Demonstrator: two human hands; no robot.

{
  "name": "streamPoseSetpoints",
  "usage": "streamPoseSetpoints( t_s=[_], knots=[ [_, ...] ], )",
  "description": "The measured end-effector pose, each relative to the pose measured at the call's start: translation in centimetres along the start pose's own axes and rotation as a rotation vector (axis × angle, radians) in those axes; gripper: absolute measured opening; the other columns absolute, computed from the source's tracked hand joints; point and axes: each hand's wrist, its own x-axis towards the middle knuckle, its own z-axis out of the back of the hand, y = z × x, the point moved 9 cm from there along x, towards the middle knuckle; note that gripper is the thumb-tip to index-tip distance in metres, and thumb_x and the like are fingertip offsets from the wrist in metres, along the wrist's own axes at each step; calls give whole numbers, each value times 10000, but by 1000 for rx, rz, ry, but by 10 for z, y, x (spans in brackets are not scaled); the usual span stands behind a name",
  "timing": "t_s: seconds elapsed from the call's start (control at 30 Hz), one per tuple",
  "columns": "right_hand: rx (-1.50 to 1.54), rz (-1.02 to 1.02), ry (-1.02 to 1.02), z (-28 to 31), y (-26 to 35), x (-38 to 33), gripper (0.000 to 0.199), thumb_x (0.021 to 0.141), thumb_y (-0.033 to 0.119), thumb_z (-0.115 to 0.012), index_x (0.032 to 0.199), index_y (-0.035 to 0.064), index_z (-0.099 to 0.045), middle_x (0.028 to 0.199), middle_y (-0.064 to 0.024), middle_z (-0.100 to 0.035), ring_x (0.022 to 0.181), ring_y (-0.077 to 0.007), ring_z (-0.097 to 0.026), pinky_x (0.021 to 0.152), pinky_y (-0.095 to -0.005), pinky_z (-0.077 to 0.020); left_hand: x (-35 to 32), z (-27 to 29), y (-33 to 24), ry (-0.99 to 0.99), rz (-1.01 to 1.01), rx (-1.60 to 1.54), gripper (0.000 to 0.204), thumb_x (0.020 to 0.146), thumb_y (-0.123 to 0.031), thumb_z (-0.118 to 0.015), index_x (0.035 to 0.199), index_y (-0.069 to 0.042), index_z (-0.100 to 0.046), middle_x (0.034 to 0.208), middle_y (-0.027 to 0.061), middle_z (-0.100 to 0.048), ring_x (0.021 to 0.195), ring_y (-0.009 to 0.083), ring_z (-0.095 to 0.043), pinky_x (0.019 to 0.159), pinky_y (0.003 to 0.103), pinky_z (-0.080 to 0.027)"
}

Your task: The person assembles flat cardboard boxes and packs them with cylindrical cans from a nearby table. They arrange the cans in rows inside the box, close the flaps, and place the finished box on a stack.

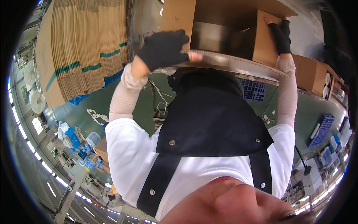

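Head view: open carton (223,15); left hand (162,49), half-curled, is overlapping its near left corner, hold unclear; right hand (280,36) is pinching its right flap (265,43).

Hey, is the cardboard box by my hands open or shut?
Open. The cardboard box has its flaps standing apart, with its inside showing between them.

A plain brown corrugated cardboard box (223,11) lies in front of the person on a grey worktop (305,35), its open side toward them and its inside in shadow. The left flap (177,22) and right flap (265,46) spread outward; the near flap (238,64) shows almost edge-on, its fluted rim exposed.
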Motion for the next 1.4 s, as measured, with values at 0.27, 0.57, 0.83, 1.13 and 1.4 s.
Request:
streamPoseSetpoints(
  t_s=[0.27, 0.57, 0.83, 1.13, 1.4],
  knots=[
    [256, 164, 215, 38, 8, 12, 431, 854, 312, -602, 1103, -39, -582, 1019, -119, -632, 939, -187, -577, 864, -277, -415, 58, 19, 41, -794, -144, 132, 684, 614, -520, -733, 1063, -27, -581, 945, 164, -591, 962, 334, -557, 789, 408, -436],
    [288, 193, 202, 18, -2, -93, 431, 918, 156, -473, 1325, 30, -413, 1366, -142, -388, 1267, -207, -354, 1059, -332, -228, 36, -48, 186, -763, -63, -1472, 722, 867, -502, -529, 1355, -26, -293, 1264, 134, -493, 1134, 202, -498, 976, 338, -391],
    [291, -169, 174, 23, -67, -102, 643, 933, 326, -447, 1434, 37, -165, 1471, -156, -217, 1324, -223, -256, 1070, -324, -203, -15, -61, 59, -777, 194, -417, 622, 845, -351, -591, 1371, -117, -356, 1377, 247, -340, 1258, 357, -384, 989, 395, -355],
    [795, -447, 527, -75, -69, -148, 725, 887, 530, -437, 1426, 89, -234, 1427, -138, -319, 1319, -210, -300, 1016, -415, -285, -67, -78, 289, -711, 463, -664, 441, 942, -351, -423, 1268, -67, -505, 1247, 114, -550, 1172, 220, -503, 978, 303, -376],
    [696, -523, 310, -86, -198, -167, 390, 909, 195, -449, 1256, 19, -462, 1105, -116, -561, 1005, -216, -531, 886, -334, -420, -81, -135, 290, -1027, 345, -1167, 364, 871, -318, -531, 1108, -43, -561, 1047, 152, -618, 1027, 224, -557, 874, 329, -419]
  ],
)
